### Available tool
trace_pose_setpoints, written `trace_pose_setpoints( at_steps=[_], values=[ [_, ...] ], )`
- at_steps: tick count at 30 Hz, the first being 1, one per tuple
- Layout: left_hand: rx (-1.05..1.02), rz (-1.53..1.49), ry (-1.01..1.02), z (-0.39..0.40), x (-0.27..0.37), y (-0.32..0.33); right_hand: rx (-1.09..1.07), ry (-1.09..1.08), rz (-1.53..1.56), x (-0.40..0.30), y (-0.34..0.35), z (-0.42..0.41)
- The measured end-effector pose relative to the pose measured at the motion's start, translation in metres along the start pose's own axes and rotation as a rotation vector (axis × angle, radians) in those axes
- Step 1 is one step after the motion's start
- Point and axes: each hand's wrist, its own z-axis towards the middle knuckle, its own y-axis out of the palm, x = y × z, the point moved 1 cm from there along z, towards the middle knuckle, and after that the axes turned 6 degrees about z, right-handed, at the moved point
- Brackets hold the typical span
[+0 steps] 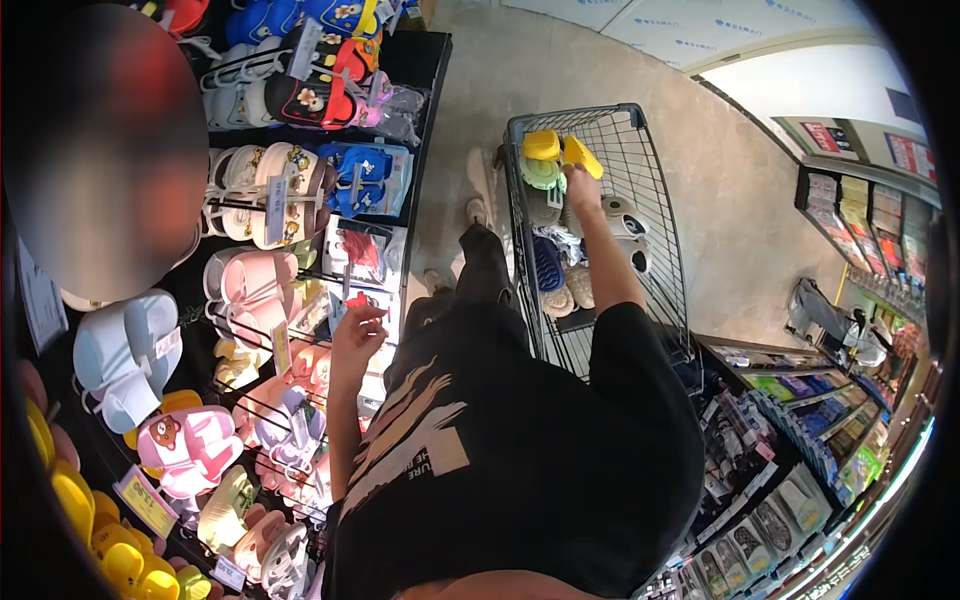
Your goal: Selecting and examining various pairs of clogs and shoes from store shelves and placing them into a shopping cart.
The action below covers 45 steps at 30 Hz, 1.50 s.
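Observation:
My right hand (582, 189) reaches down into a wire shopping cart (670, 217), its fingers closed at the near end of a yellow slipper (582, 156). Its yellow mate (541, 145) lies just left, above a pale green slipper (541, 174) with a white plastic hanger. Deeper in the cart are a navy slipper (548, 264), fluffy beige slippers (580, 286) and white slippers with dark round spots (624, 217). My left hand (360, 334) hangs beside the shoe rack, fingers loosely curled and apart. A small red patch (358, 300) shows behind its fingertips; I see nothing held.
Left stands a rack of hanging slippers and clogs, among them pink slides (259, 277), light blue slides (127, 360) and black-and-red clogs (307, 101). Price tags (277, 210) jut out. Packaged insoles (772, 525) fill a shelf at lower right. Concrete floor (712, 150) surrounds the cart.

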Motion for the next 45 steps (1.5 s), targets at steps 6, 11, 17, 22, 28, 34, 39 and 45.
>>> trace_pose_setpoints(
  at_steps=[6,11,17,22,28,34,39,45],
  values=[
    [0.008,-0.023,-0.068,-0.001,0.001,0.013,0.082,0.127,0.173,-0.019,0.035,-0.005],
    [-0.047,-0.086,-0.019,-0.009,-0.020,0.013,0.120,0.171,0.341,-0.037,0.036,-0.031],
    [-0.029,-0.003,0.040,-0.022,-0.070,-0.012,0.176,0.131,0.511,-0.074,0.066,-0.081],
    [0.072,0.022,0.133,-0.043,-0.110,-0.030,0.226,0.004,0.434,-0.139,0.096,-0.159],
    [0.125,-0.050,0.023,-0.078,-0.146,-0.040,0.362,0.031,0.243,-0.126,0.099,-0.189],
    [0.583,0.071,0.290,-0.117,-0.180,-0.055,0.470,-0.412,0.270,-0.231,0.068,-0.193],
    [1.034,0.617,0.515,-0.166,-0.124,-0.067,0.278,-0.433,0.619,-0.290,0.064,-0.194],
    [1.002,0.746,0.551,-0.194,-0.118,-0.056,0.104,-0.673,0.602,-0.337,0.062,-0.202]
  ],
)
